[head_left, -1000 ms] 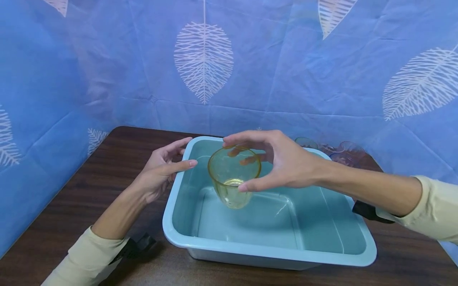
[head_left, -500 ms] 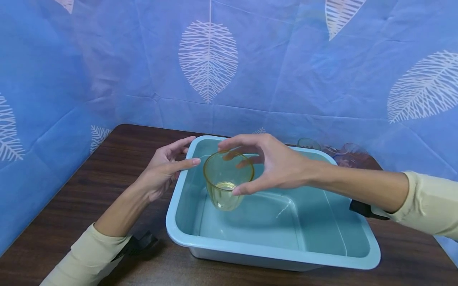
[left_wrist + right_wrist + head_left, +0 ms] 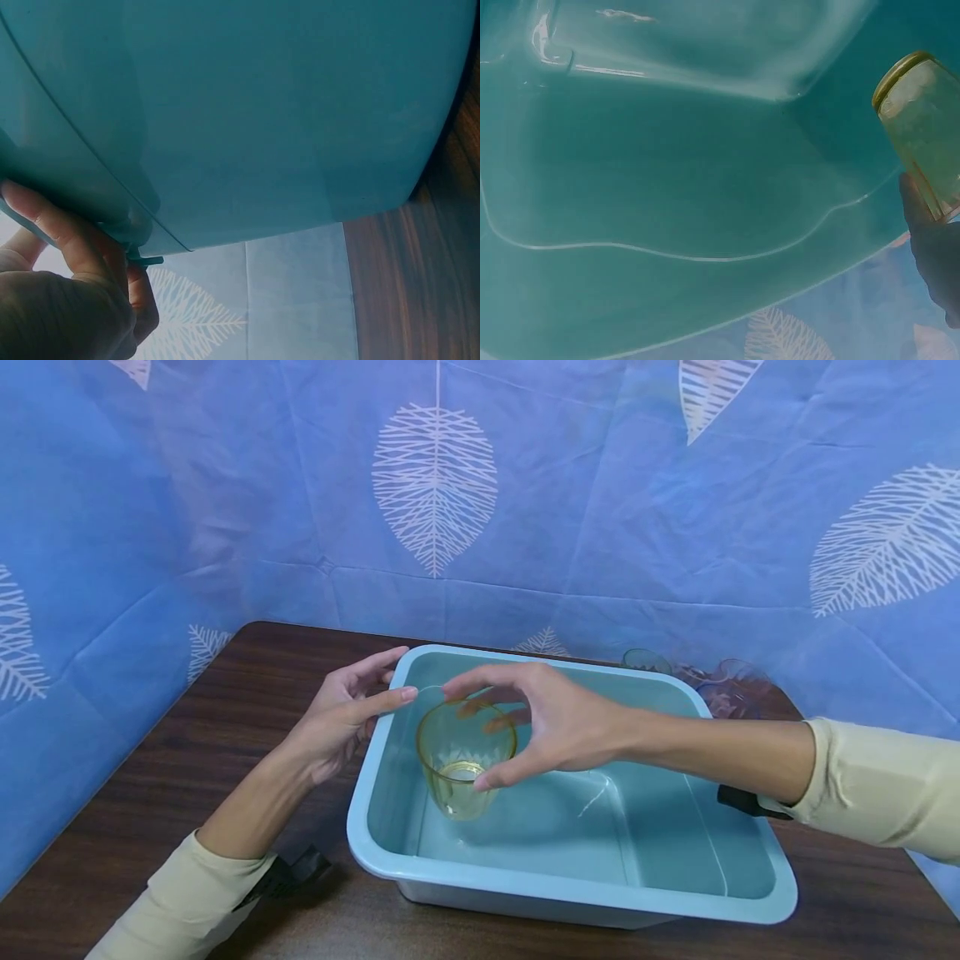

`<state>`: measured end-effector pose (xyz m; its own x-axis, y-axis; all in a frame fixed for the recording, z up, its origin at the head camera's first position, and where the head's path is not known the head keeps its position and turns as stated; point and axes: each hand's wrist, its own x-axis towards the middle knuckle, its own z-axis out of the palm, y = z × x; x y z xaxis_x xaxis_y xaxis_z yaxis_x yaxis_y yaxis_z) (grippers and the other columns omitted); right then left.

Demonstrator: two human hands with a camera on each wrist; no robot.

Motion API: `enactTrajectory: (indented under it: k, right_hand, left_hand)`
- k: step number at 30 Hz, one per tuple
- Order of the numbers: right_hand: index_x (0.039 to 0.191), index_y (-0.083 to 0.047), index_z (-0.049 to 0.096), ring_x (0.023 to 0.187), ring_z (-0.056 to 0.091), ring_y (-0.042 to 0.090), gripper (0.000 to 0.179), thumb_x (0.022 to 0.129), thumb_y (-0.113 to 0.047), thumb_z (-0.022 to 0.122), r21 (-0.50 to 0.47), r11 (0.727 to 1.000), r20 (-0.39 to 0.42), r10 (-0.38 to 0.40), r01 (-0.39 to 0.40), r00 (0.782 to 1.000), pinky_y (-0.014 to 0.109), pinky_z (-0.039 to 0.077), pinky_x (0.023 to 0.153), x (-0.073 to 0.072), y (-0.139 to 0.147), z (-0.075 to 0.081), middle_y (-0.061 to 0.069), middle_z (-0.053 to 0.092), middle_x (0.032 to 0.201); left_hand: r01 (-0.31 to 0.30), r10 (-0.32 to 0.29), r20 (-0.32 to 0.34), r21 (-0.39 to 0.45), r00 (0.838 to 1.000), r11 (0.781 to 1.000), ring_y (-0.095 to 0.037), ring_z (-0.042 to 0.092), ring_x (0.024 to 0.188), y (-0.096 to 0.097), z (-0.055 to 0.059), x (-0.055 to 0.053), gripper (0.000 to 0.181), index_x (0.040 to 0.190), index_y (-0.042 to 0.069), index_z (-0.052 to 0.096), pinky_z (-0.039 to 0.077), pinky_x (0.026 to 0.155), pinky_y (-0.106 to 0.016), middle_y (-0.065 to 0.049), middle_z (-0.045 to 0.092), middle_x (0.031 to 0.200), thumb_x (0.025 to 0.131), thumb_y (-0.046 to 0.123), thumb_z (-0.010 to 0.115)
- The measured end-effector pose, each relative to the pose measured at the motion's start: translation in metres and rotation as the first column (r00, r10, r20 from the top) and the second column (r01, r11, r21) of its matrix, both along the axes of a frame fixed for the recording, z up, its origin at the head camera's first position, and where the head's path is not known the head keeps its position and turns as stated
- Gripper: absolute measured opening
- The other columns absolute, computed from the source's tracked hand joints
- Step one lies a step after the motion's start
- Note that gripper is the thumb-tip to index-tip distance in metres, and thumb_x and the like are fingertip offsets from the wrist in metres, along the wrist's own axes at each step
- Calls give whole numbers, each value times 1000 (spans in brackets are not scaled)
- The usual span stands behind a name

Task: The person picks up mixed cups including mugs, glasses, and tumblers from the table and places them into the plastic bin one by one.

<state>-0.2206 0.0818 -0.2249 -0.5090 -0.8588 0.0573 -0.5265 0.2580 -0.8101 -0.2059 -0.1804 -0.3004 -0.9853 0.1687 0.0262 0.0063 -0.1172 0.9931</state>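
A yellow-tinted clear glass cup [image 3: 463,768] is held upright by its rim in my right hand [image 3: 543,718], inside the left part of a light blue plastic basin [image 3: 570,902]. Thumb and fingers span the cup's mouth. Whether its base touches the basin floor, I cannot tell. My left hand [image 3: 337,714] grips the basin's left rim, thumb over the top and fingers outside. In the left wrist view the fingers [image 3: 71,236] curl at the rim beside the basin's outer wall [image 3: 262,127]. The right wrist view catches the cup [image 3: 922,127] at its right edge.
Behind the basin's far right corner stand several tinted clear glasses, among them a green one [image 3: 647,661] and a pinkish one [image 3: 738,670]. The dark wooden table [image 3: 180,752] extends around the basin. A blue leaf-patterned cloth [image 3: 600,510] hangs behind.
My right hand has moved left and lower into the basin with the cup. The left hand stays on the rim. The view shifted slightly.
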Motion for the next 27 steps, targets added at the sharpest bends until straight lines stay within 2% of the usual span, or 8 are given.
enactTrajectory:
  k: [6, 17, 27]
  right_hand:
    - [146, 2, 51, 130, 59, 26, 80, 77, -13, 89, 28, 999, 8, 22, -22, 1000, 38, 58, 103, -1, -5, -10, 13, 56, 147]
    - [144, -2, 55, 128, 61, 25, 79, 75, -15, 91, 61, 997, 12, 38, -39, 999, 36, 58, 103, 0, -11, -25, 9, 58, 145]
    - [144, 0, 54, 127, 62, 29, 80, 75, -16, 91, 83, 994, 42, 61, -64, 997, 37, 59, 101, 0, -17, -43, 12, 58, 144]
  left_hand:
    - [5, -5, 4, 10, 1000, 1000, -5, 59, 66, -1, 0, 0, 63, 156, 7, 44, 63, 62, -21, -9, 55, 112, 97, 5, 69]
    - [17, -17, -5, 27, 1000, 999, -5, 63, 66, -1, 1, -1, 62, 155, 6, 45, 65, 66, -26, -10, 56, 111, 97, 3, 68]
    - [21, -21, 1, 45, 1000, 999, -4, 60, 60, 0, 1, 0, 60, 154, 5, 46, 63, 60, -22, -10, 58, 110, 97, 2, 68]
